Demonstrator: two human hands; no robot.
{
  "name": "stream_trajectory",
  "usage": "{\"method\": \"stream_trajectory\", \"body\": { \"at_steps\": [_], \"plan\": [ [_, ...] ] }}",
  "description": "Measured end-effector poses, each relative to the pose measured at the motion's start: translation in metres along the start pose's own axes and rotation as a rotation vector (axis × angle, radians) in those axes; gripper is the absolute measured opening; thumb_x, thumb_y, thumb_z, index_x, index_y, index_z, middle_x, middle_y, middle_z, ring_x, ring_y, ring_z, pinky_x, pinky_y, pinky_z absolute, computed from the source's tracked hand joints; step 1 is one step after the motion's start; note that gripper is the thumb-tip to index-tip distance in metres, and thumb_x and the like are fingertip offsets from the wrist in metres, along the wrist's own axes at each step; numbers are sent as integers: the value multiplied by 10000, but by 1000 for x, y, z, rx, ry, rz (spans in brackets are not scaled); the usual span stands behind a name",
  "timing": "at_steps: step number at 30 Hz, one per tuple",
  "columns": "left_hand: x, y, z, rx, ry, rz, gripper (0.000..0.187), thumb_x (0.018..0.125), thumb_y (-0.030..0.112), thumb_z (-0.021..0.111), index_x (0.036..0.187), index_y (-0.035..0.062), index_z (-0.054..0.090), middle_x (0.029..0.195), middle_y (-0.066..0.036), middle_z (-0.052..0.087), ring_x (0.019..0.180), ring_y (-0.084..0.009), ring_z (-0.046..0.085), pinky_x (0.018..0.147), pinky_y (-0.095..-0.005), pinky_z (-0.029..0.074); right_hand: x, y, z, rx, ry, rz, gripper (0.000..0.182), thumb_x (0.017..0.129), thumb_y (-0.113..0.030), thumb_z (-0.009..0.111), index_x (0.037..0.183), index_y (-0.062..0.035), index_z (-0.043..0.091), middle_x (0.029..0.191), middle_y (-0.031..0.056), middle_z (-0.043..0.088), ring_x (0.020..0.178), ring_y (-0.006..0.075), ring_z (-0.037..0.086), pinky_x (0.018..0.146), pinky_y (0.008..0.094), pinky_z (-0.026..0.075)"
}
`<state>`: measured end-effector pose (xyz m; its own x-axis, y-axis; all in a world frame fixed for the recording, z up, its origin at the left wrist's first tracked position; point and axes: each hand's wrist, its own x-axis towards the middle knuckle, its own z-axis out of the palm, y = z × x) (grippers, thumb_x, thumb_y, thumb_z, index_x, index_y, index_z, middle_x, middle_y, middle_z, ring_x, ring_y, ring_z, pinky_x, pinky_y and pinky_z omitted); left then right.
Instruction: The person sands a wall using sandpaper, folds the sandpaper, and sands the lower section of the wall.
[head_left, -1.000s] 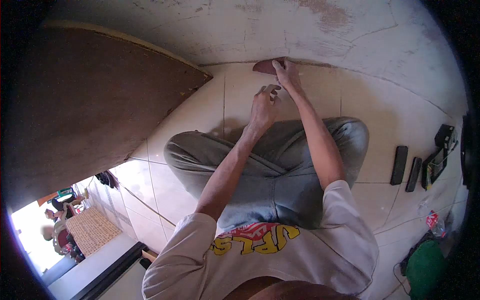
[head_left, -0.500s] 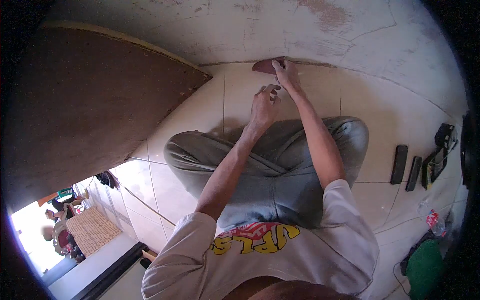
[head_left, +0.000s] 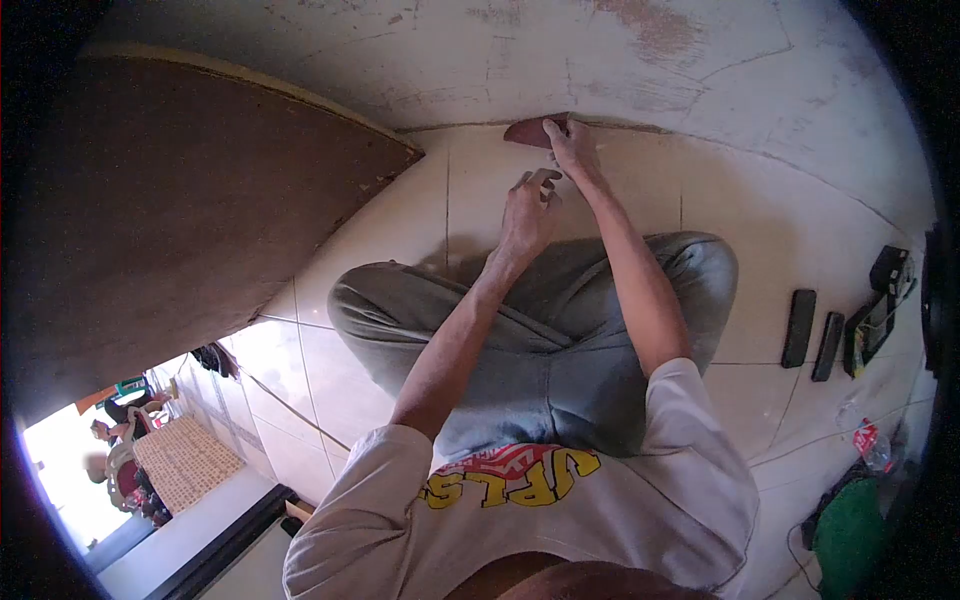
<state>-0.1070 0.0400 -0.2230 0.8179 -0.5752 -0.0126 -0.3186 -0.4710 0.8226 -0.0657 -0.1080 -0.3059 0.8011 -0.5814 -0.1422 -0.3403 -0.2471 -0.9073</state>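
My right hand (head_left: 577,150) grips a dark reddish-brown sheet (head_left: 530,132) that looks like sandpaper, with the thumb lying on top of it. The sheet has a curved edge and rests where the floor meets the scuffed wall (head_left: 480,70). Some of its right part is hidden behind my fingers. Just below and to the left, my left hand (head_left: 531,208) hovers above the tiles near my right wrist. Its fingers are loosely bent and apart, and I see nothing held in them.
A large brown wooden panel (head_left: 190,190) stands on the left. On the right-hand tiles lie two black oblong objects (head_left: 798,328), a black box-like item (head_left: 870,330), a crumpled plastic wrapper (head_left: 872,443) and green cloth (head_left: 850,535). A cord (head_left: 290,405) runs across the left floor.
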Motion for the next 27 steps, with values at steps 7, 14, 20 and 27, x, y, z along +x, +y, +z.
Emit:
{"method": "stream_trajectory", "body": {
  "at_steps": [7, 14, 20, 27],
  "plan": [
    [-1, 0, -1, -9, -10, 17, 293, 779, 11, 576, 1071, 29, 582, 948, -150, 630, 778, -273, 624, 723, -389, 488, 2, 8, 5, 0, 24, -22, 540, 829, -469, 556, 1011, 37, 604, 995, 270, 604, 972, 433, 550, 877, 497, 412],
    [0, -2, 0, 37, 10, 50, 302, 776, 7, 579, 1078, 17, 576, 967, -155, 632, 785, -270, 628, 705, -393, 493, 2, 5, 2, 33, 11, -32, 541, 829, -465, 554, 996, 47, 605, 975, 274, 610, 940, 435, 566, 838, 495, 428],
    [-1, -2, -1, -14, -1, 40, 295, 786, 10, 562, 1080, 20, 576, 970, -161, 634, 788, -274, 635, 685, -380, 502, 0, -5, -3, -2, -12, 19, 503, 822, -423, 573, 994, 49, 607, 966, 277, 617, 916, 430, 586, 810, 489, 443],
    [0, -6, 2, 23, 21, 68, 299, 787, 16, 559, 1085, 28, 576, 962, -158, 630, 785, -272, 627, 662, -375, 508, -9, -20, -10, 17, -1, -3, 483, 828, -383, 558, 1037, 51, 595, 1006, 281, 612, 969, 427, 582, 851, 474, 442]
  ]
}}
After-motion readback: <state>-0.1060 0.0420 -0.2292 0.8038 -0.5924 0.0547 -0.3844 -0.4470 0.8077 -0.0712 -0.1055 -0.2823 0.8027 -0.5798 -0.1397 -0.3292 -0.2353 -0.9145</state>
